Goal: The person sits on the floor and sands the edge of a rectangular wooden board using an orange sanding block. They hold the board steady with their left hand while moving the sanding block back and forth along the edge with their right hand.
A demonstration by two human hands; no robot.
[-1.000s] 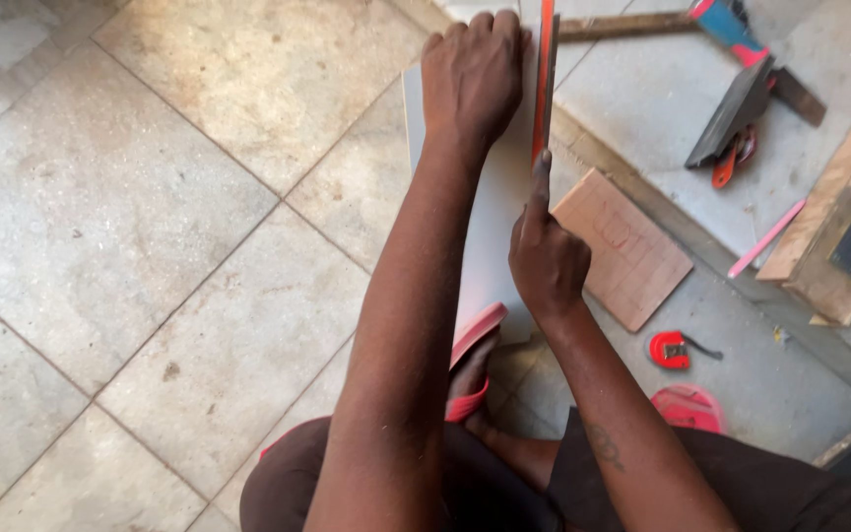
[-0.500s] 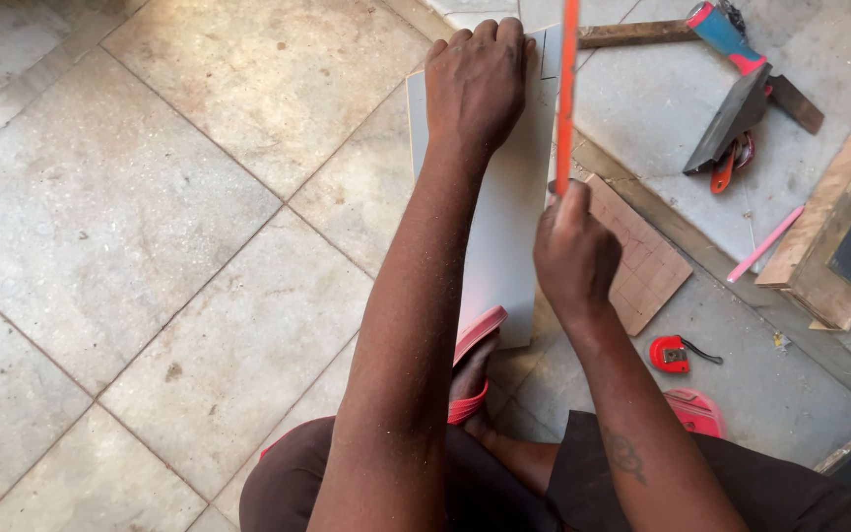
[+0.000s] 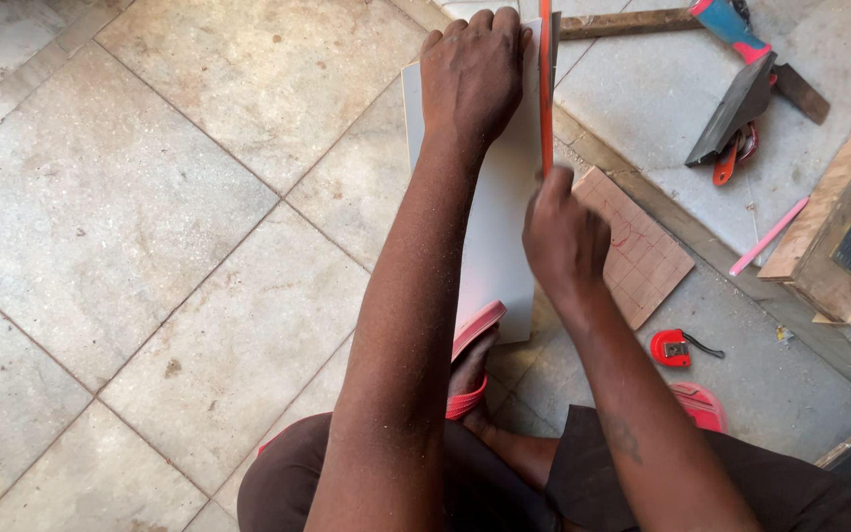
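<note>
A long pale grey tile piece [image 3: 490, 246] lies on the floor in front of me, its near end resting on my foot in a red sandal [image 3: 475, 340]. My left hand [image 3: 473, 69] presses down on the tile's far end, fingers curled over its edge. My right hand [image 3: 563, 236] is closed around the lower end of a thin red-orange straight tool [image 3: 546, 89] that runs along the tile's right edge. What kind of tool it is I cannot tell.
A brown square tile piece [image 3: 642, 251] with marked lines lies right of the tile. A red tape measure [image 3: 674, 348] sits near my right knee. Farther right are a trowel with a blue handle [image 3: 736, 89], a pink pencil [image 3: 768, 236], a wooden float [image 3: 844, 222] and a wooden strip [image 3: 622, 22].
My right hand has slid the red-orange tool toward me and slightly to the right along the tile's edge. My left hand has stayed pressed on the far end.
</note>
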